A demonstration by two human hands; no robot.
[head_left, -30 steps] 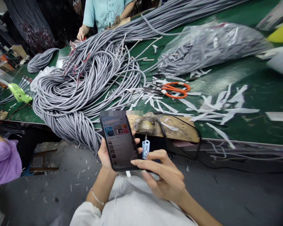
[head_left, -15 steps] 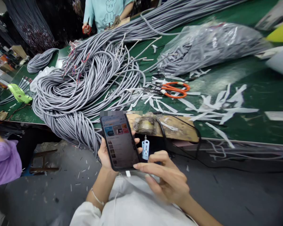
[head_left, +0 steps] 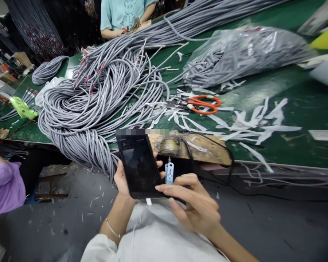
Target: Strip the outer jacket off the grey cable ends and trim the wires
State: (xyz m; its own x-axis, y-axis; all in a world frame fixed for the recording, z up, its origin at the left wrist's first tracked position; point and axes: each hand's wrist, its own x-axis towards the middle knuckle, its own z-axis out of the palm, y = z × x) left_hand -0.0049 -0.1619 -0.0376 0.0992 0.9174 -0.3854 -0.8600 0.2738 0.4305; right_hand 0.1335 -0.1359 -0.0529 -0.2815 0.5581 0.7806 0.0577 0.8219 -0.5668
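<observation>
Head view: smartphone [head_left: 139, 163], screen dark, just before counter [head_left: 311, 116], clasped in left hand's [head_left: 122, 183] grip. Right hand [head_left: 198, 207]: grip released, index fingertip at smartphone's lower right corner. Orange-handled scissors [head_left: 192, 99] among white strips [head_left: 278, 128] on counter.

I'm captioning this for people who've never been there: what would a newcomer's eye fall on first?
Probably the big heap of grey cables, sprawling across the green table and hanging over its front edge. Next, the dark-screened phone in the left hand, with the right hand's index fingertip at its lower right corner. Then the orange-handled scissors, lying among white strips right of the heap.
</observation>
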